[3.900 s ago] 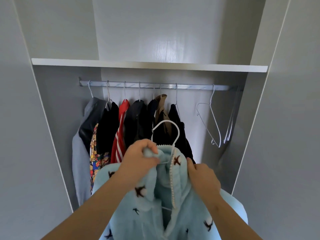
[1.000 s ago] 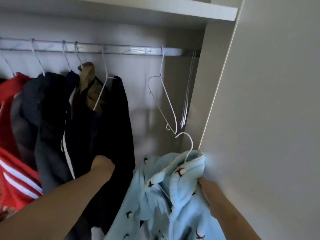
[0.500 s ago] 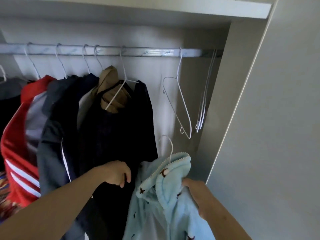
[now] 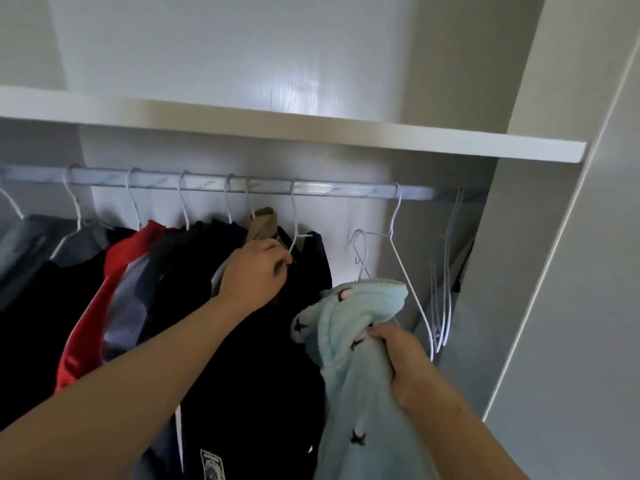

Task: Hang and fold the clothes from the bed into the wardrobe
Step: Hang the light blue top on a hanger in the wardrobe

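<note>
1. Hands: two are in view. The left hand (image 4: 254, 273), mid-frame, has its fingers curled into the top of the black garment (image 4: 263, 358), right at its wire hanger's neck. The right hand (image 4: 403, 362), lower right, is fisted round the bunched collar of the light blue fleece garment (image 4: 356, 393).
2. Fleece garment: one, dotted with small dark figures, held up below the rail (image 4: 346, 191), just right of the black garment. One white hanger hook (image 4: 360, 251) pokes from its collar and is not over the rail.
3. Rail: one, under one white shelf (image 4: 311, 129). Seven wire hooks on its left and middle carry close-packed clothes, among them a grey garment (image 4: 20, 244), a red garment (image 4: 90, 323) and a tan garment (image 4: 261, 221).
4. Bare hangers: one empty hanger (image 4: 409, 282) hangs right of centre. A tight bunch of hangers (image 4: 449, 265) hangs at the rail's right end, their number unclear.
</note>
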The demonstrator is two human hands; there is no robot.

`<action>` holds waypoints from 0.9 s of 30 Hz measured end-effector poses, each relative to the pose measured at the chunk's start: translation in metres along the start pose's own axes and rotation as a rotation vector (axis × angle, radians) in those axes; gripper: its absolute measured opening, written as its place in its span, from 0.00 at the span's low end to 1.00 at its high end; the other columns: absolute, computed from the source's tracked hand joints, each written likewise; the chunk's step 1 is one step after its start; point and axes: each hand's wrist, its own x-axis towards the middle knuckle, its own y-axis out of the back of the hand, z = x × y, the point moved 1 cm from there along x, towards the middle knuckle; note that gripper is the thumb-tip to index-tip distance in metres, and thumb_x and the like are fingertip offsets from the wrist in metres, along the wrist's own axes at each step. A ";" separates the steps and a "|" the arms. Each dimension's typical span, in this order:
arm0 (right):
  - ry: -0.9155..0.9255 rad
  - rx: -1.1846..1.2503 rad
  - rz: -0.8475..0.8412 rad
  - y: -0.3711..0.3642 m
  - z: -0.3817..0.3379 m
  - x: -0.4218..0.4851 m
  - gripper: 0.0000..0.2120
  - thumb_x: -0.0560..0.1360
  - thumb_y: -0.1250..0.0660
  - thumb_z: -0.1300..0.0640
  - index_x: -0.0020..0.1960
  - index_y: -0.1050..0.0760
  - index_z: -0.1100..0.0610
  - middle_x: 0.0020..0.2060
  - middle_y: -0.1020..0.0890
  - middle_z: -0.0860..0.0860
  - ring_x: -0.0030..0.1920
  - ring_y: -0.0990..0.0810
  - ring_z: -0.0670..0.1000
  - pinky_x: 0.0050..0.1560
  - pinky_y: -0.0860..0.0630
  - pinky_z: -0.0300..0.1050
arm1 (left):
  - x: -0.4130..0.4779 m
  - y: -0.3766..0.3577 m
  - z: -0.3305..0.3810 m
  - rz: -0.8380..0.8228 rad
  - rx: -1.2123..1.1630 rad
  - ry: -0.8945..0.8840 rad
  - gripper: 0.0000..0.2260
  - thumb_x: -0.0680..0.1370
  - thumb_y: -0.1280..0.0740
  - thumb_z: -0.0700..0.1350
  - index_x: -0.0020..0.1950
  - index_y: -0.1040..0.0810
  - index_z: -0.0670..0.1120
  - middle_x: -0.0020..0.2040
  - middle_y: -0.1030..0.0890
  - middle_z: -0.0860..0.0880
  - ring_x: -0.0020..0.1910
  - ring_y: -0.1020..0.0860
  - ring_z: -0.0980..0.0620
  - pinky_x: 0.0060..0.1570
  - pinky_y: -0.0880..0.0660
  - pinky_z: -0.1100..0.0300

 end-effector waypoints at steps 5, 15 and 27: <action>0.123 0.015 -0.004 -0.031 -0.054 0.017 0.07 0.75 0.39 0.62 0.43 0.22 0.61 0.28 0.17 0.54 0.35 0.21 0.54 0.32 0.27 0.42 | 0.029 -0.024 -0.019 -0.219 -0.196 0.226 0.14 0.74 0.31 0.41 0.60 0.24 0.44 0.71 0.37 0.47 0.69 0.36 0.50 0.66 0.37 0.59; 0.206 -0.079 0.113 -0.081 -0.096 0.062 0.05 0.74 0.37 0.63 0.40 0.25 0.60 0.38 0.21 0.59 0.40 0.23 0.57 0.52 0.25 0.52 | 0.035 -0.055 -0.037 -0.358 -0.592 0.487 0.11 0.79 0.42 0.40 0.59 0.29 0.52 0.43 0.22 0.50 0.23 0.23 0.57 0.23 0.29 0.67; 0.354 -0.417 0.183 -0.095 -0.068 0.104 0.10 0.78 0.41 0.60 0.38 0.30 0.59 0.36 0.25 0.55 0.36 0.27 0.51 0.40 0.27 0.46 | 0.020 -0.071 -0.028 -0.196 -1.041 0.690 0.12 0.82 0.45 0.40 0.60 0.30 0.55 0.25 0.27 0.48 0.16 0.34 0.60 0.17 0.37 0.69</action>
